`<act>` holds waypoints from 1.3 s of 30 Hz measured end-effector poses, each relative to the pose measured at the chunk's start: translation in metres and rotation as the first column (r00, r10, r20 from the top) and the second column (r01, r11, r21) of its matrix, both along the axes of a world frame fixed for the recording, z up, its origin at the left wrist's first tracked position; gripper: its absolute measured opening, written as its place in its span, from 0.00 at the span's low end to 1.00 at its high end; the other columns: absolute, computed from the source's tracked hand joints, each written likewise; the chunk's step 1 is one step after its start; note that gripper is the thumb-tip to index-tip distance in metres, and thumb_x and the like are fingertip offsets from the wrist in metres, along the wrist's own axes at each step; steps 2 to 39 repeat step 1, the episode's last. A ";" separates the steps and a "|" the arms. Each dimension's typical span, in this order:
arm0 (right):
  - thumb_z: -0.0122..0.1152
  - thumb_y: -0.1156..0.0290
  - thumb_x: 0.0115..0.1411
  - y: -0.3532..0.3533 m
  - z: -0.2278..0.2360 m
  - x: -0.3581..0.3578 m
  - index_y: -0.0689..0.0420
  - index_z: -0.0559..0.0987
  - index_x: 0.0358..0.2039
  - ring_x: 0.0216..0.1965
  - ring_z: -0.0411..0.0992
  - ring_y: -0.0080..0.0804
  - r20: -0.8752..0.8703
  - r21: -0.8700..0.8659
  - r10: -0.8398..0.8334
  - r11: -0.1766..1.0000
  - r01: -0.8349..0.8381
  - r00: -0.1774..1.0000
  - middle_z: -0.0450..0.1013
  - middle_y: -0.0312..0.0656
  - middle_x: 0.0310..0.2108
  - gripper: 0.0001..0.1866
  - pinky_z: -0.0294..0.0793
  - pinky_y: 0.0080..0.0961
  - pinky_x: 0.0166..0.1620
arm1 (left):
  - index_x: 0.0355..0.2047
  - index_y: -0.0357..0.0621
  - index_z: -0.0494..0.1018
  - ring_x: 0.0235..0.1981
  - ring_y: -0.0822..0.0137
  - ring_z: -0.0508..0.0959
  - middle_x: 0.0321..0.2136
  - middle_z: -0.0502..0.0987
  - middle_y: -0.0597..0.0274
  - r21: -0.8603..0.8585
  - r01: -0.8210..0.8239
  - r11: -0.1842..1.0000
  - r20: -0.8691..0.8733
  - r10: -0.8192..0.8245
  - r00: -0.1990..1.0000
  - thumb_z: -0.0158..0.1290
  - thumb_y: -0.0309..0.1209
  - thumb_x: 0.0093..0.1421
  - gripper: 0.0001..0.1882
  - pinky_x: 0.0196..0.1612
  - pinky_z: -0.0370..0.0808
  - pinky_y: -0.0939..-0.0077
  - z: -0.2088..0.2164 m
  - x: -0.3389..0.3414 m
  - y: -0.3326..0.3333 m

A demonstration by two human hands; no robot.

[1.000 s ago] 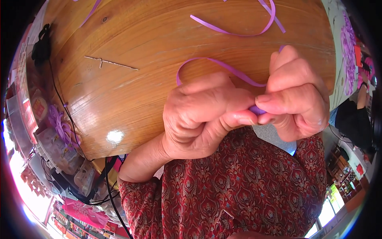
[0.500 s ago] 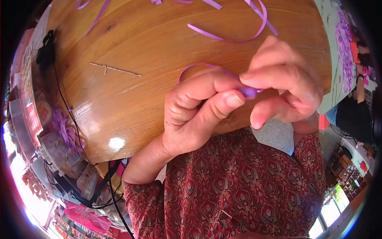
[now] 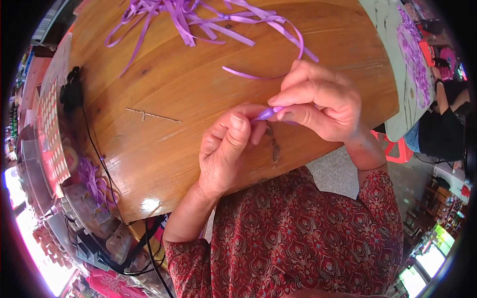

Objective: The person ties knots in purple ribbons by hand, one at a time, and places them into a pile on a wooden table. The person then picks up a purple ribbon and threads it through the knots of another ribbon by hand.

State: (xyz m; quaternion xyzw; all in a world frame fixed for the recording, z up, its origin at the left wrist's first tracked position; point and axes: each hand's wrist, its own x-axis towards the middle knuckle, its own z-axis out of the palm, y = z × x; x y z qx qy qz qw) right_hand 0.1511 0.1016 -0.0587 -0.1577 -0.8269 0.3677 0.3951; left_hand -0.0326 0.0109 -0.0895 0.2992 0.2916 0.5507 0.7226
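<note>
Over the near part of the table, both of my hands meet at a small glossy purple bead-like piece [image 3: 266, 113] on a purple ribbon. My right hand [image 3: 323, 102] is closed in a pinch on the ribbon [image 3: 278, 109] at the piece's right end. My left hand [image 3: 223, 146] has its thumb raised off the piece, with its index finger just behind it. The ribbon enters between the left hand's curled fingers, which partly hide it. A long ribbon tail [image 3: 248, 75] lies beyond my right hand. Left of my hands rests a thin twisted wire tool [image 3: 154, 115].
A pile of purple ribbons [image 3: 184, 20] lies at the far side of the wooden table [image 3: 129, 164]. A black cable [image 3: 94, 134] runs down the left edge, beside more purple ribbon [image 3: 92, 179]. Purple strands [image 3: 412, 54] lie on a white table at right, near a person in black [image 3: 444, 129].
Both hands have moved left; the right also went lower and its thumb and finger closed on the ribbon. My left thumb lifted off the purple piece. More ribbon pile shows as the view shifted.
</note>
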 end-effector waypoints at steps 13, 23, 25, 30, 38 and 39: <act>0.69 0.74 0.45 0.000 0.001 0.001 0.64 0.80 0.35 0.23 0.68 0.29 -0.008 0.013 -0.004 1.000 0.004 1.000 0.72 0.42 0.25 0.15 0.63 0.23 0.25 | 0.43 0.38 0.73 0.29 0.78 0.62 0.29 0.70 0.69 -0.012 0.065 0.998 0.071 -0.064 0.995 0.44 0.41 0.66 0.19 0.34 0.62 0.84 -0.002 -0.002 0.001; 0.69 0.74 0.45 0.000 0.001 0.001 0.64 0.80 0.35 0.23 0.68 0.29 -0.008 0.013 -0.004 1.000 0.004 1.000 0.72 0.42 0.25 0.15 0.63 0.23 0.25 | 0.43 0.38 0.73 0.29 0.78 0.62 0.29 0.70 0.69 -0.012 0.065 0.998 0.071 -0.064 0.995 0.44 0.41 0.66 0.19 0.34 0.62 0.84 -0.002 -0.002 0.001; 0.69 0.74 0.45 0.000 0.001 0.001 0.64 0.80 0.35 0.23 0.68 0.29 -0.008 0.013 -0.004 1.000 0.004 1.000 0.72 0.42 0.25 0.15 0.63 0.23 0.25 | 0.43 0.38 0.73 0.29 0.78 0.62 0.29 0.70 0.69 -0.012 0.065 0.998 0.071 -0.064 0.995 0.44 0.41 0.66 0.19 0.34 0.62 0.84 -0.002 -0.002 0.001; 0.69 0.74 0.45 0.000 0.001 0.001 0.64 0.80 0.35 0.23 0.68 0.29 -0.008 0.013 -0.004 1.000 0.004 1.000 0.72 0.42 0.25 0.15 0.63 0.23 0.25 | 0.43 0.38 0.73 0.29 0.78 0.62 0.29 0.70 0.69 -0.012 0.065 0.998 0.071 -0.064 0.995 0.44 0.41 0.66 0.19 0.34 0.62 0.84 -0.002 -0.002 0.001; 0.69 0.74 0.45 0.000 0.001 0.001 0.64 0.80 0.35 0.23 0.68 0.29 -0.008 0.013 -0.004 1.000 0.004 1.000 0.72 0.42 0.25 0.15 0.63 0.23 0.25 | 0.43 0.38 0.73 0.29 0.78 0.62 0.29 0.70 0.69 -0.012 0.065 0.998 0.071 -0.064 0.995 0.44 0.41 0.66 0.19 0.34 0.62 0.84 -0.002 -0.002 0.001; 0.69 0.74 0.45 0.000 0.001 0.001 0.64 0.80 0.35 0.23 0.68 0.29 -0.008 0.013 -0.004 1.000 0.004 1.000 0.72 0.42 0.25 0.15 0.63 0.23 0.25 | 0.43 0.38 0.73 0.29 0.78 0.62 0.29 0.70 0.69 -0.012 0.065 0.998 0.071 -0.064 0.995 0.44 0.41 0.66 0.19 0.34 0.62 0.84 -0.002 -0.002 0.001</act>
